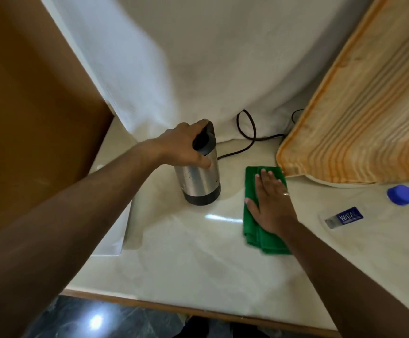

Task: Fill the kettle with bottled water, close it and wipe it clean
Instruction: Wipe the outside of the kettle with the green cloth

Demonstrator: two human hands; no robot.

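Both forearms reach over the counter (198, 264); left hand (184, 147) clamps the closed kettle (199, 181) near its back edge, right hand (271, 203) lies flat, fingers spread, on the green cloth (252, 230) just beside it. Wiping seems next: gather cloth, rub the body

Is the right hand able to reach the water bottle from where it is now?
Probably yes. The right hand lies flat on the green cloth, and the water bottle stands just to its right on the counter, with nothing between them.
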